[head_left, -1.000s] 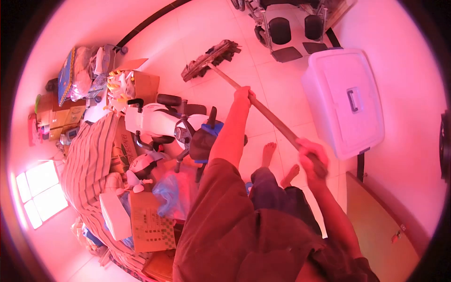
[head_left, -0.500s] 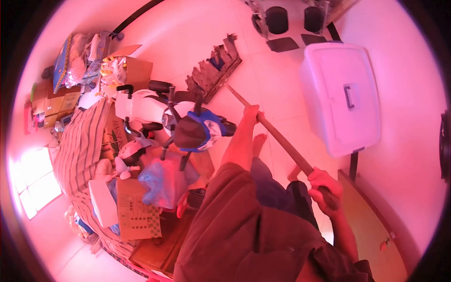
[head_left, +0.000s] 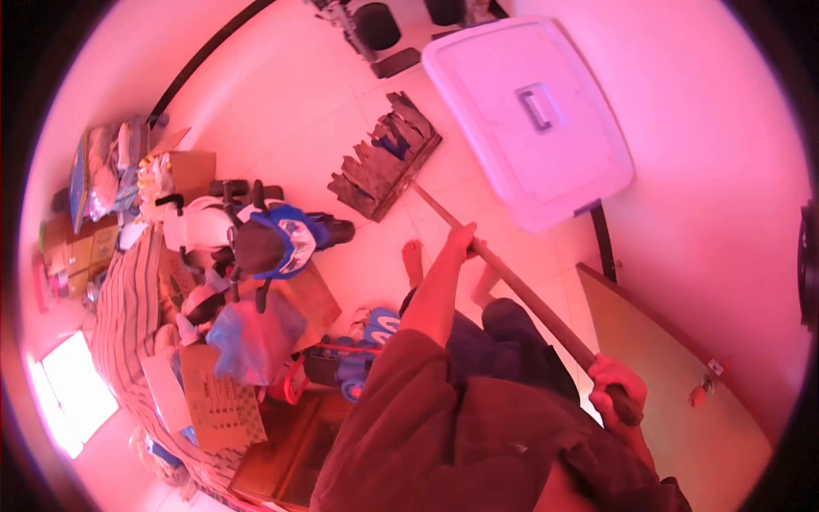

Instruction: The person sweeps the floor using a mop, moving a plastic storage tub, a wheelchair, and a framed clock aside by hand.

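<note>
A long wooden handle [head_left: 537, 299] runs diagonally from a wide mop head of ragged cloth strips [head_left: 386, 158], which lies on the pale tiled floor [head_left: 299, 111]. My left hand [head_left: 461, 241] is wrapped round the handle's upper part, nearer the mop head. Close to the handle's thick lower end, my right hand [head_left: 616, 388] grips it, at the right of my body. Bare feet [head_left: 413, 263] stand on the tiles below the mop head.
A lidded plastic bin [head_left: 563, 145] is at the upper right, below a wheelchair [head_left: 375, 30]. On the left are a toy motorbike [head_left: 286, 243], a blue plastic bag [head_left: 252, 337], cardboard boxes [head_left: 222, 405] and a striped cloth [head_left: 132, 307]. A door [head_left: 674, 384] stands at the right.
The mop head has swung round and come closer to my feet, its strips now fanned toward the upper left. Both hands have moved lower in view, and the view has turned, shifting the bin leftward.
</note>
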Motion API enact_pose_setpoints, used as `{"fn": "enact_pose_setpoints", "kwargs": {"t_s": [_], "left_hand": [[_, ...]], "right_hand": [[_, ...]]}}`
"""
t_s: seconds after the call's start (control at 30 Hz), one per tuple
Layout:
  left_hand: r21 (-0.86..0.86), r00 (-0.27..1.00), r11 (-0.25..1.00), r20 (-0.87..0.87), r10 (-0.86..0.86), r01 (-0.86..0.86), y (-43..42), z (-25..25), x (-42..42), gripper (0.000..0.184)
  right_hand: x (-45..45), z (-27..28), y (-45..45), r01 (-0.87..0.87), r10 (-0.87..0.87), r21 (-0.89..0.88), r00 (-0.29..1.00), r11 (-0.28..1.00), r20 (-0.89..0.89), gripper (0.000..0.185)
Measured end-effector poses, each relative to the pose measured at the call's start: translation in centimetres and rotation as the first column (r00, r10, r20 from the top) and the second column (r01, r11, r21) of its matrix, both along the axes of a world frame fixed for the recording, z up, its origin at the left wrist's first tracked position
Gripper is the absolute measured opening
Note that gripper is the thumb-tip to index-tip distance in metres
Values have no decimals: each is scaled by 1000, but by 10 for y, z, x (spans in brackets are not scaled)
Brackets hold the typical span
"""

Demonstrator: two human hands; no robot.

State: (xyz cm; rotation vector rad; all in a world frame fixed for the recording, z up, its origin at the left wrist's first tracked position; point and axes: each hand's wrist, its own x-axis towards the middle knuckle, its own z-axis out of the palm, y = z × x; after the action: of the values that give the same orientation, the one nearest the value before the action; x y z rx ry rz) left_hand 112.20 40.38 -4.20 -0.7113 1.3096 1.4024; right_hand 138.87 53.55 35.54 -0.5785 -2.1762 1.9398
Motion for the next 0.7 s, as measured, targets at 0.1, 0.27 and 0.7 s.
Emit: {"fn": "enact_pose_setpoints", "kwargs": {"t_s": [0.1, 0.27, 0.7], "left_hand": [[82, 995, 995, 81, -63, 56, 16, 4, 66, 39], [70, 993, 996, 102, -54, 47, 29, 15, 165, 34], [94, 849, 936, 458, 263, -340, -11, 178, 227, 16]], "right_hand": [[45, 24, 12, 50, -52, 29, 997, 998, 63, 20], [87, 70, 4, 191, -202, 104, 973, 976, 111, 22], [183, 161, -26, 262, -221, 47, 886, 964, -408, 34]]}}
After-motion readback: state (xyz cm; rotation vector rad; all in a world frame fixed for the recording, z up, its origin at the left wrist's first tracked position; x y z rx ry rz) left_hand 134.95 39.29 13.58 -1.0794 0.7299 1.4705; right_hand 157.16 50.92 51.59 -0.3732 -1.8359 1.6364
